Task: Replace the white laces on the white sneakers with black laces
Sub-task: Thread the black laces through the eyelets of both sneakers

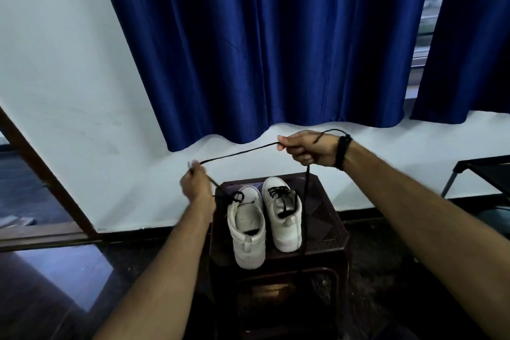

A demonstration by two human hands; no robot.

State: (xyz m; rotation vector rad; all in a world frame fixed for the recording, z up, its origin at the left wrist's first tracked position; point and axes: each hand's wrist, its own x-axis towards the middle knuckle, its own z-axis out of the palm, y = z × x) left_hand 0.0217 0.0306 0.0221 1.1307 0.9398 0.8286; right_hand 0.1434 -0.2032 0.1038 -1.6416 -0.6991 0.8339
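Taut black lace [240, 152] spans above both sneakers [265, 218].

Blue curtains [262, 44] hang over a white wall [55, 63]; a dark stool [328, 218] stands below.

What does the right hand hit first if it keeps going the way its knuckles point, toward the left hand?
Probably nothing solid before the left hand: between it and the right hand only the black lace spans, above the sneakers. Depth is uncertain.
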